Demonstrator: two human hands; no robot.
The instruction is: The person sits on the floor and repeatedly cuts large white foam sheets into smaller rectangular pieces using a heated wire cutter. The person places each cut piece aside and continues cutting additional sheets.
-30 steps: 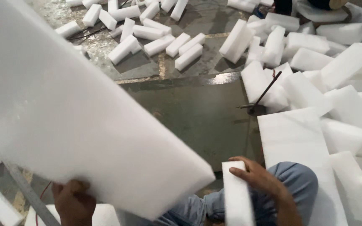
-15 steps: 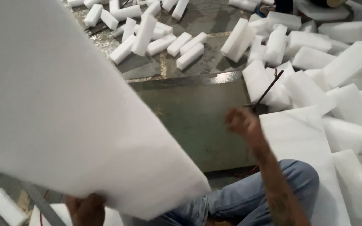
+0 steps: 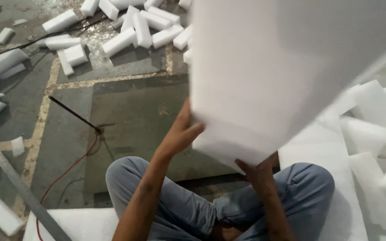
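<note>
Seated cross-legged, my left hand (image 3: pixel 182 134) and right hand (image 3: pixel 258 172) clamp the near edge of the large white foam slab (image 3: pixel 287 67) raised ahead-right; it could snap or slip, gripped only there, onto far foam blocks (image 3: pixel 130 31).

I sit on a grey concrete floor (image 3: pixel 126 67), stained, with pale painted lines. A flat dark slab (image 3: pixel 139 120) lies ahead of me. A red cable (image 3: pixel 63 174) trails at left, under soft even light.
</note>
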